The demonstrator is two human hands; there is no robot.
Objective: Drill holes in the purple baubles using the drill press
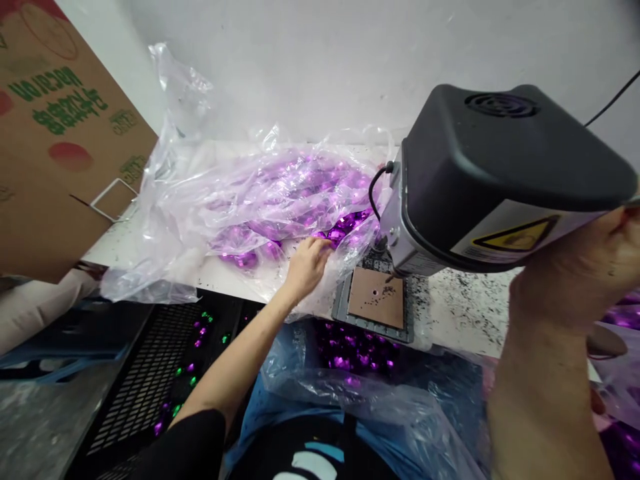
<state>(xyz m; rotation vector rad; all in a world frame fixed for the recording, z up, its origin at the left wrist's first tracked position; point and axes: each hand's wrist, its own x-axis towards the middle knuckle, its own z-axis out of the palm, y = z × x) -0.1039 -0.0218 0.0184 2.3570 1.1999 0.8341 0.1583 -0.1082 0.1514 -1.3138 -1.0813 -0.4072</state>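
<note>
My left hand [307,267] is at the opening of a clear plastic bag [200,213] on the bench, its fingers closed at shiny purple faceted balls [344,227]; what they pinch is hidden. A black machine head [500,167] with a yellow warning label stands to the right, over a square brown plate [376,297] with a small hole and dark flakes on it. My right hand [613,260] is raised at the machine's right side, at the frame edge, its fingers mostly hidden. More purple balls [357,353] lie in clear plastic at my lap.
A cardboard box [65,133] stands at the left, with a person's sleeve [45,310] below it. A black crate [145,373] holding green and purple pieces is at lower left. Dark flakes cover the white bench [465,307]. Another bag with purple balls [623,440] is at far right.
</note>
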